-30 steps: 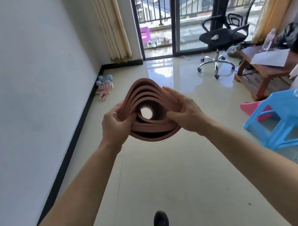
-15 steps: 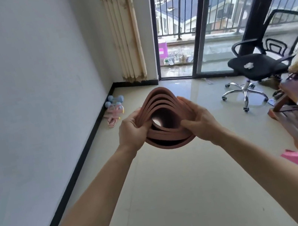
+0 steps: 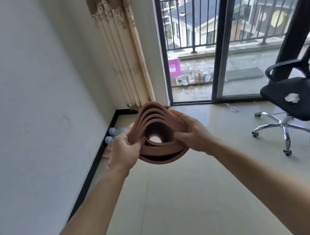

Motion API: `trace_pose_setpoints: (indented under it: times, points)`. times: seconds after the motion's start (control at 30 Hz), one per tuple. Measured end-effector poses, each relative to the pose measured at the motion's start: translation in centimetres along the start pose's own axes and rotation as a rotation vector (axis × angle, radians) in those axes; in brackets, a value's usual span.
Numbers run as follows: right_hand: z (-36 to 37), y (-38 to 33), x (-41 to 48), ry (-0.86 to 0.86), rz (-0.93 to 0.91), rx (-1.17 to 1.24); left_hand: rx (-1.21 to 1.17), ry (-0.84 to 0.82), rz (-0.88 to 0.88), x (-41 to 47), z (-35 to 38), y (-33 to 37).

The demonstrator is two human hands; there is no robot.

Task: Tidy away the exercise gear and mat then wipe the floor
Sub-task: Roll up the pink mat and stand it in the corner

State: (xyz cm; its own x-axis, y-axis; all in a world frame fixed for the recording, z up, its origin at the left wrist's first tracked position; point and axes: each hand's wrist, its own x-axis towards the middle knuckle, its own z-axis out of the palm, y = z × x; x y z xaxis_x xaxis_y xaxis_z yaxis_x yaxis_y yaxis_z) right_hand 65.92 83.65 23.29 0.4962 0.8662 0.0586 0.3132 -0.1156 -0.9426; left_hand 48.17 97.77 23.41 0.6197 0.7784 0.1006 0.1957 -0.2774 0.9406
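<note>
Over floor (image 3: pixel 166 208), hands clasp mat (image 3: pixel 158 137).

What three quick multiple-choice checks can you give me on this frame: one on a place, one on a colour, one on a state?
1. Where do the dumbbells lie?
A. On the office chair
B. On the floor by the left wall, near the curtain
C. Out on the balcony

2. What colour is the rolled mat?
A. Reddish brown
B. Bright green
C. Yellow

3. How is the mat held?
A. Flat on the floor, untouched
B. Rolled, end-on to the camera, both hands gripping it
C. Rolled, tucked under one arm

Answers:
1 B: the pale blue weights sit against the black skirting below the curtain, partly hidden by the left hand.
2 A: every coil of the roll shows reddish brown.
3 B: the left hand and right hand clasp opposite sides, and the hollow centre faces the camera.
</note>
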Motion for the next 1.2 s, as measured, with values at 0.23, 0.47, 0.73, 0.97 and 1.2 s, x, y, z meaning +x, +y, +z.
trace_pose_setpoints:
  times: [0.23,0.47,0.73,0.97,1.2]
  points:
    - [-0.9,1.6,20.1,-0.122,-0.002,-0.029,0.018,0.140,-0.073,17.6,-0.4,-3.0]
    - [1.0,6.5,42.3,-0.220,0.071,-0.096,0.053,0.186,-0.181,38.2,-1.6,-11.4]
    - [-1.8,10.1,62.9,-0.281,0.202,-0.036,0.113,0.065,-0.273,59.0,-0.6,-13.7]
    - [-1.9,16.7,82.1,-0.428,0.241,-0.040,0.170,0.160,-0.450,75.0,1.8,-19.5]
    - [0.0,19.3,100.3,-0.594,0.218,-0.101,0.236,0.315,-0.631,89.5,1.2,-21.5]
